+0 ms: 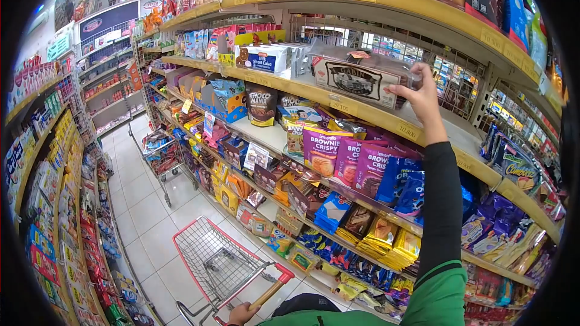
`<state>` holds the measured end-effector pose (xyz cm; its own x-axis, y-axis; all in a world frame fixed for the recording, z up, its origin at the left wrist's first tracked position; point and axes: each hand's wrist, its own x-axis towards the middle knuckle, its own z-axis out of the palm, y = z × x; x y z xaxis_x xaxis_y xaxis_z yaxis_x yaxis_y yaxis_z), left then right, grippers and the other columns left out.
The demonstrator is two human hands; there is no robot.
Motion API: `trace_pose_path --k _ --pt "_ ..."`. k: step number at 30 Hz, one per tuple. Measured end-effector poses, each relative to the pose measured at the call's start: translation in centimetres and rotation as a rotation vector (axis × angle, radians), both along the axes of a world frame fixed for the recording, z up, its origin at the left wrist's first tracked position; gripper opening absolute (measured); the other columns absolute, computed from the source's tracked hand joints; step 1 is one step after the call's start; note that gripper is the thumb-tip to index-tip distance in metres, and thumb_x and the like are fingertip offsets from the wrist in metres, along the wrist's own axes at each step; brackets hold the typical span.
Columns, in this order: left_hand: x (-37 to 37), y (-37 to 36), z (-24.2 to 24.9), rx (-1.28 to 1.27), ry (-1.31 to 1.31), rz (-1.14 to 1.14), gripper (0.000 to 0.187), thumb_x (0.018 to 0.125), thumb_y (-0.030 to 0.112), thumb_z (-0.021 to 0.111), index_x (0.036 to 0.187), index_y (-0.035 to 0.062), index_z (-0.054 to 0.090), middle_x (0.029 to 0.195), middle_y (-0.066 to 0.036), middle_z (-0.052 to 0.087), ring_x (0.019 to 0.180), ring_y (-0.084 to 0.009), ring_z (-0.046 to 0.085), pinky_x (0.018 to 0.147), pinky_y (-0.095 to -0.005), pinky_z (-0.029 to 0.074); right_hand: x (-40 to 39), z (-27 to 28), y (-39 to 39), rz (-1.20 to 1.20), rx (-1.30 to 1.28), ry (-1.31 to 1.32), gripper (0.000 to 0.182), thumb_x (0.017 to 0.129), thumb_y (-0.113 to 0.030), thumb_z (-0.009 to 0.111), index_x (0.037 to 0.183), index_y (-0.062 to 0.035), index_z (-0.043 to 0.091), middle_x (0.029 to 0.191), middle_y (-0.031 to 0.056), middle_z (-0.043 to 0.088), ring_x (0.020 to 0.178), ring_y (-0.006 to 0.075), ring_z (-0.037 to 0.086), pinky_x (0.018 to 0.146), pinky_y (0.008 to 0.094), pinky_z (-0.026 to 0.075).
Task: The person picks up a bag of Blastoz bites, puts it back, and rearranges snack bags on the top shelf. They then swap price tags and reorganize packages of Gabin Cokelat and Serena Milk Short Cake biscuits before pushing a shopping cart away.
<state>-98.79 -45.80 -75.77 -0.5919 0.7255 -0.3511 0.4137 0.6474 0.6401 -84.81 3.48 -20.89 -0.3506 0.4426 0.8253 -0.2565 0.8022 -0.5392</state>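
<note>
Tiled floor [148, 205] runs along a shop aisle, with stocked shelving on both sides. Across the upper middle is a yellow-edged shelf [284, 89], and a second trolley [158, 145] stands further down the aisle.

Item under handling: one long, clear-lidded package [350, 78] with a cream and black label reading "Gabin". Position: at the front of the yellow-edged shelf, above the price label [343, 106], with the short cake boxes [266, 60] beside it.

Right hand [417, 93]: partly closed on the end of the package, thumb against the front face, fingers over the top and end. Contact is judged established. Whether the shelf bears any of the package's weight cannot be determined.

Left hand [241, 314]: curled at the near end of the handle [267, 294] of the red-rimmed trolley [202, 218]; the grip appears closed, though the fingers are only partly visible.

Progress: reach and grasp are judged complete. Outstanding: the package is at shelf level, well apart from the red-rimmed trolley, and has not been carried clear of the shelving. Purple pouches [326, 150] and a brown pouch [261, 105] occupy the tier below, neither touched by the hands.
</note>
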Motion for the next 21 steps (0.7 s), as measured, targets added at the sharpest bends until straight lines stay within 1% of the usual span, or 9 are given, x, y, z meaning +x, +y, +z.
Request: trace_pose_path --k 3,6,10,12,13,16,17,18,21 --pt "0.0 0.2 0.1 0.108 -0.066 0.095 0.047 0.079 0.044 0.055 0.102 0.0028 0.053 0.086 -0.017 0.059 0.075 -0.0292 0.057 0.069 -0.0382 0.044 1.7 0.3 -1.9 0.046 -0.025 0.039 0.046 0.059 -0.005 0.075 0.088 -0.008 0.039 0.091 0.0069 0.053 0.086 0.0145 0.052 0.072 0.0265 0.044" --pt "-0.9 1.8 -0.5 0.312 -0.029 0.207 0.043 0.076 0.037 0.061 0.102 0.0028 0.052 0.088 -0.014 0.057 0.077 -0.0258 0.055 0.069 -0.0367 0.044 3.8 0.3 -1.1 -0.217 0.219 0.122 0.046 0.06 -0.002 0.074 0.087 -0.0088 0.038 0.097 0.0079 0.051 0.097 0.0137 0.05 0.068 0.0247 0.045" --pt "-2.4 6.8 3.2 0.633 -0.192 0.352 0.039 0.065 0.004 0.067 0.099 -0.0006 0.049 0.095 -0.01 0.053 0.09 -0.0177 0.052 0.075 -0.0306 0.043 5.0 -0.7 -6.9 0.2 -0.005 0.262 0.05 0.064 0.008 0.068 0.094 -0.0082 0.032 0.106 0.009 0.045 0.106 0.0238 0.046 0.073 0.036 0.054" --pt "-4.0 9.6 6.8 0.799 -0.238 0.28 0.043 0.065 -0.001 0.066 0.103 0.0003 0.047 0.097 -0.009 0.052 0.09 -0.0168 0.051 0.078 -0.0288 0.043 5.9 -3.3 -9.2 0.087 0.055 0.234 0.051 0.064 0.006 0.069 0.096 -0.0085 0.032 0.118 0.0123 0.038 0.107 0.0266 0.045 0.08 0.0403 0.051" --pt "-5.1 11.0 8.1 0.823 -0.188 0.213 0.045 0.065 -0.003 0.065 0.106 0.0006 0.045 0.099 -0.008 0.051 0.092 -0.0167 0.051 0.079 -0.0281 0.042 6.5 -5.2 -9.3 -0.189 0.366 0.205 0.054 0.06 -0.002 0.075 0.095 -0.0098 0.035 0.117 0.0125 0.038 0.109 0.0266 0.043 0.087 0.0396 0.044" --pt "-6.3 14.6 16.6 1.028 -0.479 0.182 0.049 0.068 0.002 0.063 0.112 0.0014 0.041 0.104 -0.008 0.05 0.101 -0.0178 0.048 0.083 -0.0272 0.041 6.8 -9.8 -13.0 -0.274 0.554 0.127 0.055 0.054 -0.014 0.08 0.087 -0.0119 0.036 0.111 0.0159 0.042 0.107 0.0293 0.046 0.089 0.0409 0.041" --pt "-7.6 15.6 17.6 1.054 -0.446 0.05 0.062 0.07 0.015 0.065 0.122 0.005 0.033 0.118 -0.011 0.041 0.108 -0.0251 0.042 0.083 -0.0414 0.044 6.6 -10.6 -14.5 -0.3 0.637 0.098 0.053 0.055 -0.012 0.08 0.085 -0.014 0.036 0.11 0.015 0.041 0.104 0.0319 0.047 0.091 0.0414 0.039" --pt "-7.2 16.1 20.9 1.1 -0.591 0.021 0.064 0.071 0.016 0.065 0.123 0.0065 0.031 0.12 -0.012 0.039 0.109 -0.026 0.041 0.083 -0.0425 0.044 7.2 -11.6 -14.9 -0.309 0.742 -0.015 0.05 0.055 -0.007 0.077 0.083 -0.0156 0.036 0.11 0.0141 0.041 0.103 0.0341 0.046 0.092 0.0448 0.037" --pt "-5.0 17.4 27.4 1.182 -0.951 -0.137 0.073 0.07 0.028 0.068 0.127 0.0103 0.025 0.119 -0.012 0.041 0.108 -0.027 0.044 0.086 -0.0466 0.042 7.2 -14.2 -17.3 -0.178 0.604 -0.03 0.042 0.053 -0.002 0.071 0.075 -0.0155 0.038 0.109 0.0138 0.042 0.102 0.0377 0.043 0.093 0.053 0.033"
